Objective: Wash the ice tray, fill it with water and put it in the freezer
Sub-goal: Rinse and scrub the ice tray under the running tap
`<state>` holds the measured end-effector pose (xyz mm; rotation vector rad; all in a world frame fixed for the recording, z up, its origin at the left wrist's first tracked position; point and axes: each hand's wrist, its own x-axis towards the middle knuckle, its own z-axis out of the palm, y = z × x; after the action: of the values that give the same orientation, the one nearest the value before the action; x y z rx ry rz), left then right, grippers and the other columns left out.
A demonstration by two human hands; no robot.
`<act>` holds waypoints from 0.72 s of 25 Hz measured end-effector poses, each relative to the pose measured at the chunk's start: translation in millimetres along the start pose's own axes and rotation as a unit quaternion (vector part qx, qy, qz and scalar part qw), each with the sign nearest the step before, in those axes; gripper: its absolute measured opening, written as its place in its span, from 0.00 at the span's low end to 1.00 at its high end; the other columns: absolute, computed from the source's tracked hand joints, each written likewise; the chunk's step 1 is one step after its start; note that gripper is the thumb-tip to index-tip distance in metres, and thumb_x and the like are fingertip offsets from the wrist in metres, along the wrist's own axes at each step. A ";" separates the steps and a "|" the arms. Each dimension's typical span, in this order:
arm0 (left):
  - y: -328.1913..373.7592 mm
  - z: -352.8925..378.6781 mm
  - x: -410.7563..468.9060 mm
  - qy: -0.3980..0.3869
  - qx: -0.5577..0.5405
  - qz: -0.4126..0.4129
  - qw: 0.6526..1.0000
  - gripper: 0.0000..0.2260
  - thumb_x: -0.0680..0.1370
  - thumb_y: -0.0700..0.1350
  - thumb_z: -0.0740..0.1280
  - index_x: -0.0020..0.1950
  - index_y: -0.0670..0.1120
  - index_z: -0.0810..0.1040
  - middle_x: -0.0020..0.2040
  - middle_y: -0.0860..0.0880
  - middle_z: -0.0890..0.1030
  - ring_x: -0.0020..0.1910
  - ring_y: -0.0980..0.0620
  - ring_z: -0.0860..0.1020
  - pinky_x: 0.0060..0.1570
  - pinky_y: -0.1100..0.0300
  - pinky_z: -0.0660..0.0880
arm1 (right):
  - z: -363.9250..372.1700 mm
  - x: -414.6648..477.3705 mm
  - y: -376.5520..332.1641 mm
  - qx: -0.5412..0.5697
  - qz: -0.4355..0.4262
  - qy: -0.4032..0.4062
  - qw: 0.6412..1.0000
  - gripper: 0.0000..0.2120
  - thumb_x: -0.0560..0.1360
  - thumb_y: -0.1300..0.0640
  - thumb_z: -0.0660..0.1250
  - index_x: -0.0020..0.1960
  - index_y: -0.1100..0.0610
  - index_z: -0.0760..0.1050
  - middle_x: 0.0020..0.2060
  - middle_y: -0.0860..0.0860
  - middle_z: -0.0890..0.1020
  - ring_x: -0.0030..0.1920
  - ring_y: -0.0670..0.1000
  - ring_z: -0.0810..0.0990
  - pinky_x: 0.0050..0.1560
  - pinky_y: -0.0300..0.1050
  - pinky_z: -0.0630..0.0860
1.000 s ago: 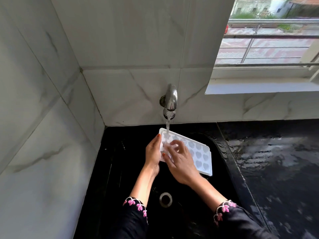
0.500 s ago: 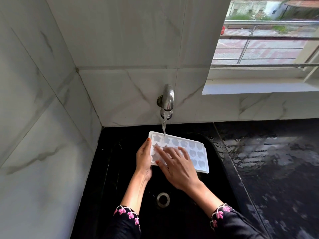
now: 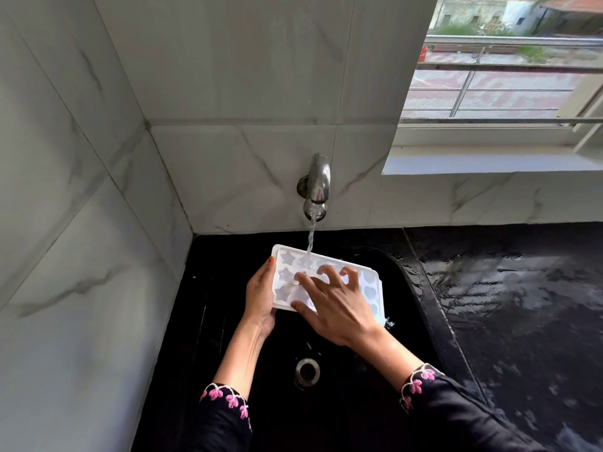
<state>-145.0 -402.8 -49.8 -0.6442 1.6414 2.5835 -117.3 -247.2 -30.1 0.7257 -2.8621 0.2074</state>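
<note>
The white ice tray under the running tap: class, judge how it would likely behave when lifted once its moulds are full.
The ice tray is wet from the tap, so probably slippery. It looks thin and plastic, so it may flex. Its shallow moulds would likely spill if tilted; the left hand grips one end only.

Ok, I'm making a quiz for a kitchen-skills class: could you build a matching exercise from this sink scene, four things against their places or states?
Things:
1. ice tray
2. tap
3. left hand
4. right hand

States:
A. running water
B. gripping the tray's left edge
C. held over the black sink, under the stream
D. fingers spread across the moulds

Pairs: 1-C, 2-A, 3-B, 4-D
</note>
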 end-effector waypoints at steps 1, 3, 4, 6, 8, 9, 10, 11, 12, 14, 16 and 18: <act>1.6 0.5 0.2 -0.004 0.002 0.000 1.000 0.16 0.81 0.50 0.64 0.60 0.40 0.81 0.56 0.39 0.83 0.55 0.41 0.81 0.58 0.45 0.77 | -2.8 0.4 -1.6 -0.014 0.005 0.004 1.000 0.24 0.81 0.39 0.53 0.70 0.52 0.67 0.60 0.46 0.83 0.67 0.55 0.72 0.61 0.56 0.54; 5.7 2.5 0.6 -0.006 -0.002 0.006 1.000 0.15 0.81 0.50 0.63 0.57 0.40 0.81 0.52 0.40 0.84 0.48 0.44 0.82 0.49 0.51 0.80 | -2.5 -2.4 -18.0 0.016 0.054 0.002 0.998 0.23 0.81 0.41 0.53 0.71 0.53 0.65 0.64 0.46 0.79 0.66 0.54 0.70 0.60 0.54 0.55; 6.3 2.7 1.2 -0.004 -0.004 0.010 1.000 0.14 0.81 0.49 0.63 0.57 0.40 0.81 0.51 0.40 0.84 0.47 0.44 0.82 0.47 0.53 0.80 | -1.9 -1.6 -27.7 0.072 0.096 -0.005 0.993 0.22 0.80 0.43 0.54 0.70 0.52 0.64 0.65 0.46 0.77 0.65 0.54 0.67 0.59 0.53 0.55; 1.8 1.5 -1.6 0.006 0.003 0.015 1.000 0.15 0.81 0.49 0.63 0.57 0.38 0.81 0.53 0.38 0.83 0.49 0.42 0.81 0.50 0.50 0.79 | -4.7 8.1 -37.0 0.234 0.206 -0.038 0.949 0.19 0.78 0.45 0.59 0.66 0.52 0.64 0.64 0.46 0.77 0.63 0.53 0.65 0.56 0.50 0.57; -4.6 -2.3 -3.7 0.012 0.003 0.008 1.000 0.17 0.82 0.49 0.63 0.58 0.37 0.81 0.55 0.35 0.83 0.51 0.40 0.81 0.56 0.45 0.77 | -8.3 16.9 -35.5 0.346 0.261 -0.052 0.900 0.20 0.77 0.45 0.62 0.65 0.52 0.64 0.64 0.45 0.77 0.65 0.53 0.65 0.55 0.49 0.58; -5.7 -4.1 -4.2 0.017 0.003 0.006 1.000 0.17 0.82 0.50 0.62 0.58 0.37 0.81 0.55 0.34 0.83 0.51 0.39 0.81 0.57 0.43 0.76 | -7.7 15.2 -35.4 0.344 0.247 -0.056 0.904 0.21 0.77 0.45 0.62 0.66 0.51 0.64 0.65 0.44 0.76 0.67 0.52 0.64 0.56 0.50 0.58; -4.7 -5.5 -4.2 0.021 0.001 0.006 1.000 0.17 0.82 0.50 0.62 0.58 0.37 0.81 0.55 0.34 0.82 0.51 0.39 0.81 0.58 0.42 0.76 | -6.0 8.9 -37.4 0.313 0.213 -0.062 0.924 0.23 0.77 0.43 0.61 0.68 0.50 0.62 0.68 0.43 0.73 0.69 0.52 0.62 0.59 0.50 0.58; -2.7 -7.1 -4.1 0.023 -0.005 0.009 1.000 0.17 0.82 0.50 0.62 0.58 0.37 0.81 0.55 0.34 0.82 0.51 0.39 0.81 0.57 0.42 0.76 | -2.2 -0.3 -40.0 0.264 0.168 -0.072 0.947 0.26 0.78 0.41 0.59 0.72 0.48 0.59 0.72 0.42 0.68 0.72 0.50 0.59 0.62 0.51 0.57; -0.7 -8.1 -2.9 0.023 -0.014 0.010 1.000 0.18 0.82 0.50 0.62 0.59 0.37 0.80 0.55 0.34 0.82 0.51 0.40 0.81 0.57 0.42 0.76 | 3.7 -11.3 -41.0 0.217 0.122 -0.081 0.965 0.28 0.78 0.40 0.57 0.76 0.46 0.55 0.76 0.39 0.61 0.74 0.47 0.55 0.66 0.52 0.55; 0.6 -13.7 0.8 0.029 -0.032 0.008 0.999 0.19 0.82 0.51 0.62 0.60 0.37 0.79 0.56 0.35 0.82 0.50 0.40 0.82 0.56 0.42 0.77 | 14.4 -30.0 -34.3 0.171 0.072 -0.062 0.981 0.29 0.80 0.37 0.52 0.78 0.43 0.53 0.78 0.35 0.52 0.77 0.41 0.51 0.71 0.52 0.52; 0.0 -20.6 1.7 0.034 -0.035 0.000 0.999 0.18 0.81 0.52 0.62 0.59 0.40 0.80 0.54 0.37 0.83 0.46 0.42 0.83 0.49 0.45 0.80 | 18.3 -32.4 -19.0 0.149 0.083 -0.015 0.985 0.26 0.80 0.37 0.51 0.76 0.44 0.60 0.77 0.35 0.60 0.75 0.45 0.59 0.68 0.52 0.55; -2.6 -22.0 -0.5 0.026 -0.026 -0.006 0.999 0.19 0.81 0.53 0.62 0.60 0.40 0.80 0.52 0.38 0.83 0.42 0.45 0.84 0.43 0.50 0.82 | 14.6 -22.9 -12.5 0.120 0.126 -0.015 0.985 0.24 0.80 0.38 0.52 0.73 0.46 0.61 0.73 0.39 0.67 0.70 0.50 0.64 0.62 0.51 0.57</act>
<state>-136.7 -420.7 -59.9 -0.7285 1.5843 2.6301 -93.5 -250.2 -47.9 0.4025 -2.9846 0.5883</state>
